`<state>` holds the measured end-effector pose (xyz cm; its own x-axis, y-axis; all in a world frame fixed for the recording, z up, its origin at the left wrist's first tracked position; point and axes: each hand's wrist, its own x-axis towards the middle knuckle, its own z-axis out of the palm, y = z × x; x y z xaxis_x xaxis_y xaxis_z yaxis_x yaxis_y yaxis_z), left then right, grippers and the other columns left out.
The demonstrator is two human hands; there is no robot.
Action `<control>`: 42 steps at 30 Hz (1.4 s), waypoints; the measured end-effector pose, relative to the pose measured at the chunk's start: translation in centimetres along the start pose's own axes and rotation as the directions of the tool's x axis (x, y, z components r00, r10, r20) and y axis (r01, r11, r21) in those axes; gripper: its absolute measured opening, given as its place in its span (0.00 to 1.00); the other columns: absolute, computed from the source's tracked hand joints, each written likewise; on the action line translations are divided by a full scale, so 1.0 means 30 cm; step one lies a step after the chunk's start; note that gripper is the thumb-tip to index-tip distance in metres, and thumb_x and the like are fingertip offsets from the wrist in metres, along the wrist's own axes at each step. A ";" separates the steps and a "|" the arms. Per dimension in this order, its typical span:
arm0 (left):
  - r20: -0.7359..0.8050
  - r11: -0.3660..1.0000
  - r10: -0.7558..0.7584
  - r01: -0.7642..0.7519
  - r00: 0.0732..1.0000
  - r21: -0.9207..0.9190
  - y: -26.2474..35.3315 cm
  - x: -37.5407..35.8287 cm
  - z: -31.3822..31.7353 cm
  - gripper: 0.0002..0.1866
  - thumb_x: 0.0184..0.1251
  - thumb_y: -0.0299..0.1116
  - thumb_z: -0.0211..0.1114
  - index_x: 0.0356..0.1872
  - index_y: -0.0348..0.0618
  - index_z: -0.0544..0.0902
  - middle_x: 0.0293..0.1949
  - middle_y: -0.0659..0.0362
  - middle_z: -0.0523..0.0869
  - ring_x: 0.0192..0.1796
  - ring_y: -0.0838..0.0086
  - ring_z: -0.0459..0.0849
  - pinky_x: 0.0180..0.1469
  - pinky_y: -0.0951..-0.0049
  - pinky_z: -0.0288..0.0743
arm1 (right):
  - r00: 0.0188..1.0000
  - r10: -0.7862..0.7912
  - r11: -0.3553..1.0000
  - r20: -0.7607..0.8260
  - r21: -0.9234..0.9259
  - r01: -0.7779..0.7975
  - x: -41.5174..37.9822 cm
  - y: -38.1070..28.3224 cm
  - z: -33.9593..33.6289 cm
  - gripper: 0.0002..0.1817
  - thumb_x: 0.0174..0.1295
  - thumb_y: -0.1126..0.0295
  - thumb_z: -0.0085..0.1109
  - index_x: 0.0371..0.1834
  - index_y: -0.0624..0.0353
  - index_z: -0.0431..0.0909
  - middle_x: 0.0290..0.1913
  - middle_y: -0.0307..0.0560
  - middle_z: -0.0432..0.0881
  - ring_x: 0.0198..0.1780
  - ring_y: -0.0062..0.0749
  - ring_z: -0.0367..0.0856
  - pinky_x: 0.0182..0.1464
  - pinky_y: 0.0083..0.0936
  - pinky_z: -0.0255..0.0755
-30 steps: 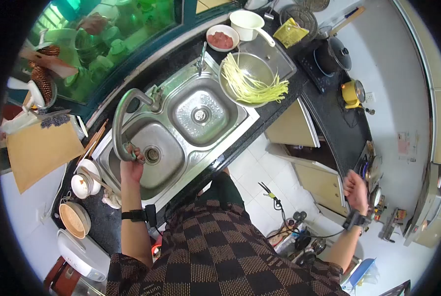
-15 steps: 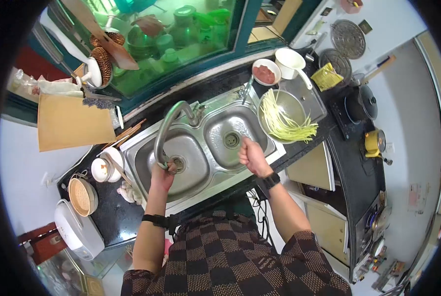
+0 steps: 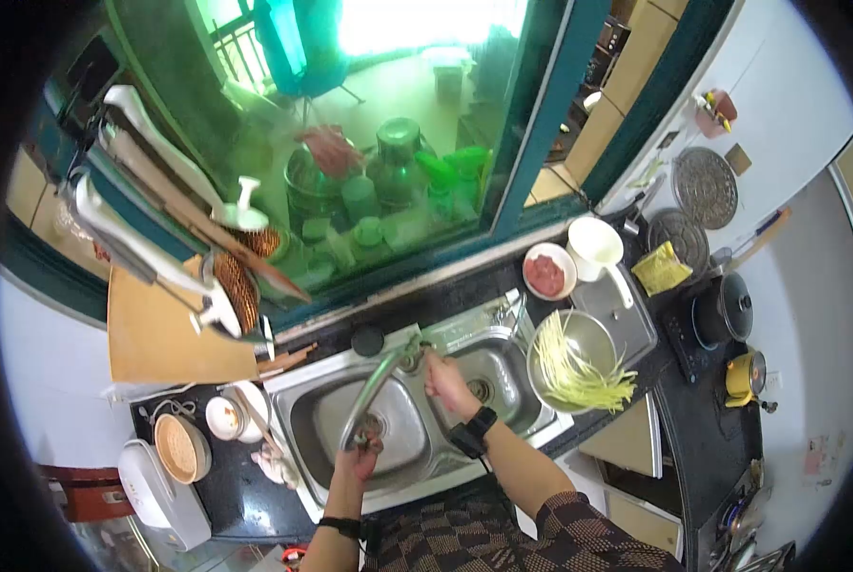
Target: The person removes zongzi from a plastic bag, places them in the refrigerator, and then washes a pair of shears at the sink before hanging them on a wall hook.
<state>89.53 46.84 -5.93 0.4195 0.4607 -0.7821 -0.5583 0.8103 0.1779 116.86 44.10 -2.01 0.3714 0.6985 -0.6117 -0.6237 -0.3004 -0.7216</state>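
Observation:
A curved metal faucet (image 3: 373,393) arches over the left basin of a double steel sink (image 3: 304,434). My left hand (image 3: 358,461) is at the lower end of its spout, fingers curled around the tip. My right hand (image 3: 448,383) reaches to the faucet base beside the divider, its fingers closed at the handle (image 3: 426,351), which they partly hide. To the right, a steel bowl (image 3: 593,336) holds long pale-green strips (image 3: 579,377), some hanging over the rim.
A bowl of red meat (image 3: 544,274) and a white saucepan (image 3: 595,245) stand behind the steel bowl. Left of the sink are a lidded white jar (image 3: 224,417), a woven basket (image 3: 180,448) and a white appliance (image 3: 159,500). Utensils (image 3: 174,205) hang by the window.
My right hand has moved from above the right basin to the faucet handle. The left hand stays at the spout's end. The view has tilted up, showing more of the window.

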 end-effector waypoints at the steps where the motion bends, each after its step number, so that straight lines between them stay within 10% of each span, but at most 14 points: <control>1: 0.072 1.000 -0.015 0.013 0.997 0.017 0.006 0.015 -0.005 0.12 0.75 0.42 0.60 0.37 0.44 0.79 0.34 0.57 0.74 0.35 0.67 0.74 0.36 0.67 0.72 | 1.000 -0.013 1.000 0.003 0.000 0.013 0.019 -0.010 0.004 0.24 0.76 0.49 0.51 0.23 0.51 0.69 0.19 0.33 0.68 0.17 0.21 0.65 0.20 0.24 0.58; 19: 0.097 0.884 -0.118 0.149 0.988 -0.443 -0.006 0.075 0.009 0.14 0.77 0.40 0.47 0.44 0.39 0.75 0.37 0.50 0.79 0.30 0.67 0.73 0.28 0.70 0.68 | 0.981 -0.026 0.993 -0.193 -0.116 0.003 0.026 0.001 -0.037 0.20 0.77 0.52 0.50 0.28 0.52 0.70 0.22 0.33 0.67 0.19 0.21 0.65 0.22 0.24 0.62; 23: 0.330 0.922 -0.045 0.167 0.943 -0.348 0.006 0.105 -0.079 0.10 0.79 0.39 0.52 0.46 0.44 0.75 0.34 0.55 0.81 0.31 0.68 0.79 0.29 0.70 0.70 | 0.997 0.061 0.992 -0.047 -0.112 -0.066 -0.016 0.164 -0.034 0.15 0.76 0.57 0.51 0.38 0.57 0.74 0.26 0.36 0.70 0.22 0.21 0.67 0.24 0.24 0.64; 26: -0.012 1.000 0.013 -0.013 1.000 0.019 0.000 0.012 -0.034 0.13 0.77 0.33 0.52 0.58 0.42 0.73 0.35 0.56 0.81 0.32 0.70 0.80 0.30 0.70 0.72 | 0.972 0.113 0.960 0.208 -0.277 -0.052 -0.117 0.265 0.062 0.14 0.76 0.63 0.51 0.50 0.62 0.78 0.35 0.38 0.74 0.30 0.19 0.71 0.29 0.22 0.68; 28: -0.144 0.628 0.229 -0.033 0.963 0.777 -0.019 -0.054 -0.013 0.25 0.73 0.25 0.51 0.71 0.39 0.65 0.39 0.54 0.82 0.38 0.67 0.82 0.39 0.65 0.77 | 0.958 0.214 0.953 0.192 -0.258 -0.161 -0.155 0.342 0.154 0.15 0.75 0.64 0.50 0.53 0.63 0.78 0.37 0.38 0.75 0.33 0.19 0.72 0.32 0.21 0.69; 31: 0.242 0.258 0.416 -0.369 0.877 0.893 -0.052 0.011 -0.199 0.34 0.68 0.21 0.51 0.77 0.37 0.56 0.43 0.52 0.81 0.46 0.62 0.81 0.49 0.58 0.77 | 0.949 0.228 0.969 0.216 -0.144 -0.200 -0.166 0.485 0.219 0.22 0.80 0.54 0.42 0.60 0.58 0.78 0.44 0.43 0.80 0.43 0.24 0.77 0.44 0.28 0.74; 33: 0.200 0.381 0.376 -0.348 0.905 0.857 -0.044 -0.003 -0.211 0.30 0.67 0.21 0.54 0.71 0.34 0.62 0.48 0.44 0.80 0.51 0.52 0.80 0.56 0.53 0.73 | 0.931 0.228 0.959 0.286 -0.233 -0.163 -0.245 0.403 0.297 0.22 0.80 0.57 0.42 0.61 0.63 0.77 0.53 0.49 0.81 0.53 0.30 0.77 0.54 0.31 0.74; 35: 0.471 -0.340 0.331 -0.362 0.818 0.868 -0.058 -0.163 -0.038 0.24 0.68 0.24 0.56 0.64 0.31 0.66 0.49 0.37 0.78 0.51 0.44 0.79 0.56 0.51 0.72 | 0.916 0.216 0.934 0.337 -0.345 -0.093 -0.241 0.429 0.309 0.24 0.79 0.55 0.44 0.60 0.66 0.77 0.57 0.51 0.82 0.55 0.35 0.79 0.56 0.35 0.73; 42: 0.508 -0.367 0.287 -0.397 0.812 0.841 -0.060 -0.321 0.007 0.34 0.68 0.33 0.63 0.70 0.28 0.61 0.54 0.29 0.77 0.57 0.35 0.78 0.56 0.45 0.73 | 0.921 0.275 0.836 0.275 -0.541 -0.087 -0.250 0.447 0.321 0.25 0.77 0.53 0.50 0.55 0.68 0.79 0.45 0.50 0.85 0.44 0.33 0.81 0.47 0.33 0.74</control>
<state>86.64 41.02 1.41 0.5446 0.7904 -0.2806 0.6401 -0.1755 0.7480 99.10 41.09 -3.99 -0.0186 0.7399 -0.6725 -0.1816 -0.6639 -0.7254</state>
